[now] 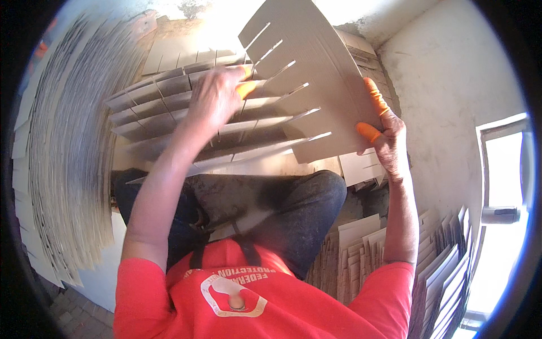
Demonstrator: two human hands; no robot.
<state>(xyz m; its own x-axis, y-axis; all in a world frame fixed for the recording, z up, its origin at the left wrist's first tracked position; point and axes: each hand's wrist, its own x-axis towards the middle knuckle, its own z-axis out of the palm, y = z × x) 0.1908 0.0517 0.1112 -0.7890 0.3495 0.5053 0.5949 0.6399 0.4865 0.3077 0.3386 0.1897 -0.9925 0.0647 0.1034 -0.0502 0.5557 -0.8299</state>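
A large slotted cardboard sheet (330, 73) stands tilted on the right, and my right hand (385, 133) grips its right edge between thumb and fingers. Orange finger covers sit on the fingertips of both hands. Along the sheet's left side, several slots meet the ends of cardboard strips in a partly assembled divider grid (164, 104). My left hand (217, 93) reaches over that grid, its fingers pinched on a cardboard strip near the upper slots. Exactly how far each strip sits in its slot I cannot tell. The grid lies above my bent legs.
A tall stack of cardboard sheets (73, 141) rises at the left. More slotted cardboard pieces (361, 248) stand in rows at the lower right, beside a bright window (505, 169). A pale wall (446, 85) closes the right side. Other slotted sheets (189, 51) lie beyond the grid.
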